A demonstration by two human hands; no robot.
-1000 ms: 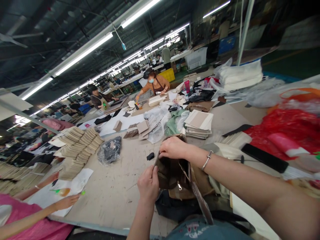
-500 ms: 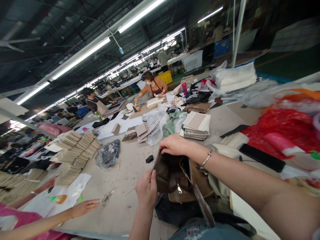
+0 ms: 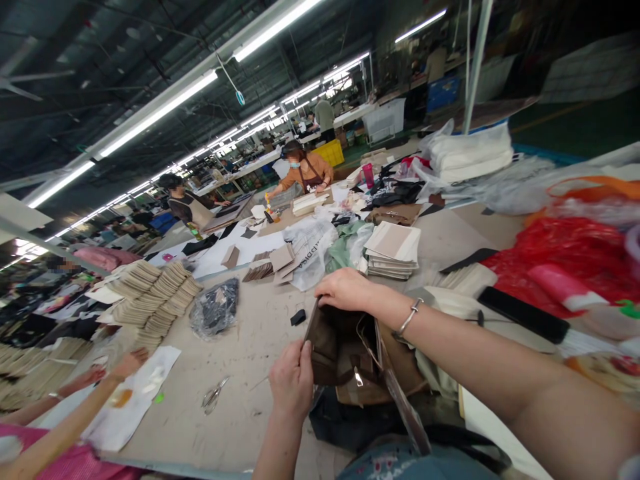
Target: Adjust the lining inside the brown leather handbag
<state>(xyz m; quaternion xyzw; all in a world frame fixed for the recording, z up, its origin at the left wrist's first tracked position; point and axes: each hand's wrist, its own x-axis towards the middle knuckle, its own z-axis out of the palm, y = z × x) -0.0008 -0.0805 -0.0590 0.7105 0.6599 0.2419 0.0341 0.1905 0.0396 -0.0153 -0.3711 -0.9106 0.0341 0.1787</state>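
Observation:
A brown bag (image 3: 367,393) stands at the table's front edge, its mouth spread and its dark inside showing. A small shiny metal piece sits on its inner wall. My left hand (image 3: 291,377) is closed on the near left part of the bag's rim, thumb on top. With bent fingers, my right hand (image 3: 343,288) grips the far corner of the same rim; its fingertips are partly hidden inside. A brown strip hangs off the bag's right side toward me. Black cloth (image 3: 333,420) lies under the bag.
Scissors (image 3: 215,395) and a small black piece (image 3: 298,317) lie left of the bag. Beyond it are stacked cards (image 3: 393,250) and a plastic-wrapped dark bundle (image 3: 215,307). At right are a black phone (image 3: 523,313) and red plastic (image 3: 570,260). A co-worker's arms reach in at lower left.
The co-worker's near hand at left has moved back from beside the scissors toward the stacked pieces. My hands keep their hold on the bag, almost unmoved.

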